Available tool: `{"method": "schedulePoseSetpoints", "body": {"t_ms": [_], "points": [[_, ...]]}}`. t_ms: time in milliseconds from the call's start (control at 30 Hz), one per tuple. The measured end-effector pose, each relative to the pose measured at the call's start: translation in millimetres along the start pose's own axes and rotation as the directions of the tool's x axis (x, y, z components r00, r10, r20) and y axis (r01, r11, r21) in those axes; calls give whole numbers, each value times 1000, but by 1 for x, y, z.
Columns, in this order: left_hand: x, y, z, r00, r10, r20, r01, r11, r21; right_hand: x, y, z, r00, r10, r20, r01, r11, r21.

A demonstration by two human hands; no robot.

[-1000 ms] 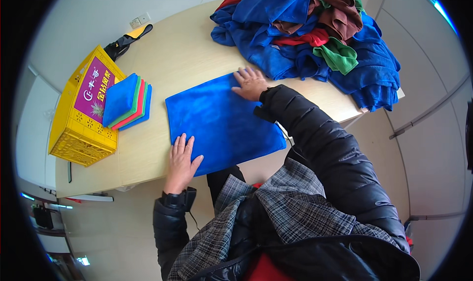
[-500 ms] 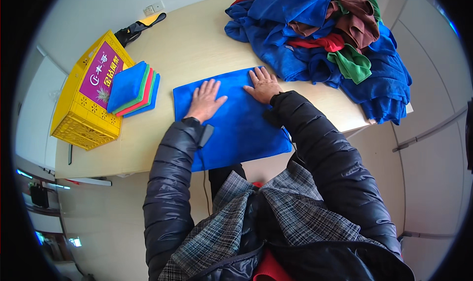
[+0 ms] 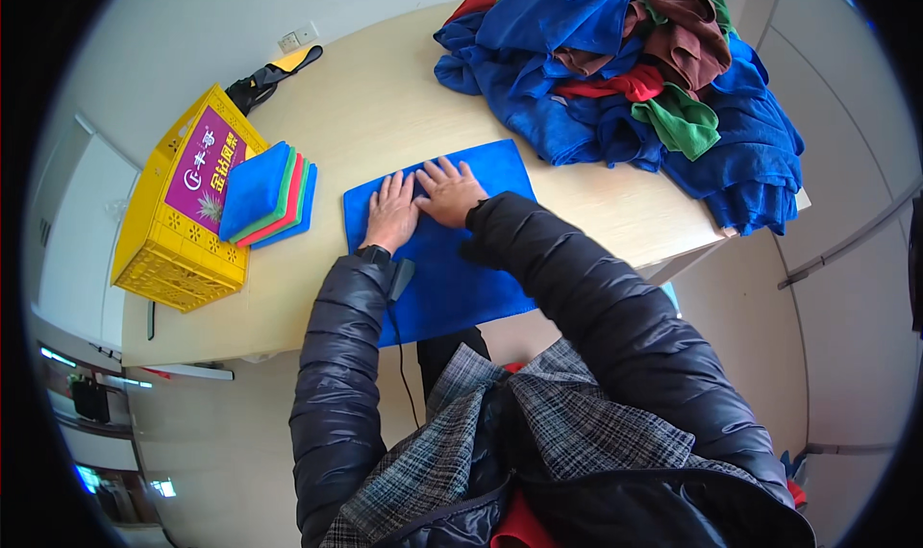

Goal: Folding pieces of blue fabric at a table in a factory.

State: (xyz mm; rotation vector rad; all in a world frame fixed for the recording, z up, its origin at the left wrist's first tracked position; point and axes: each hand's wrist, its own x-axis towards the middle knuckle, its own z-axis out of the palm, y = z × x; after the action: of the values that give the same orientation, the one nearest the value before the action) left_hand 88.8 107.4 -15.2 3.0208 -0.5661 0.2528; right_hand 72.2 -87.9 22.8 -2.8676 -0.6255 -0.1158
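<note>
A blue towel [image 3: 461,284] lies flat on the table in front of me, its near edge reaching over the table's front edge. Pressed flat on its upper left part is my left hand [image 3: 391,211], fingers spread. My right hand [image 3: 450,192] rests palm down on the same towel, right beside the left one, with fingers outstretched. Neither hand grips the cloth. Just left of the towel, a stack of folded towels [image 3: 260,194] in blue, green and red leans against a yellow crate.
The yellow plastic crate [image 3: 183,264] with a purple label stands at the table's left. A large heap of crumpled towels [image 3: 567,67], mostly blue, covers the far right. Behind the crate lies a black and yellow strap-like item [image 3: 274,75] near a wall socket [image 3: 298,37].
My right hand has slid left across the towel, from its far right corner to beside my left hand. The left hand stays flat on nearly the same spot.
</note>
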Motion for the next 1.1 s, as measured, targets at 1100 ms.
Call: {"method": "schedulePoseSetpoints", "body": {"t_ms": [1100], "points": [[-165, 25, -39, 987, -159, -11, 159, 987, -30, -172, 34, 1, 944, 252, -212, -261, 965, -15]]}}
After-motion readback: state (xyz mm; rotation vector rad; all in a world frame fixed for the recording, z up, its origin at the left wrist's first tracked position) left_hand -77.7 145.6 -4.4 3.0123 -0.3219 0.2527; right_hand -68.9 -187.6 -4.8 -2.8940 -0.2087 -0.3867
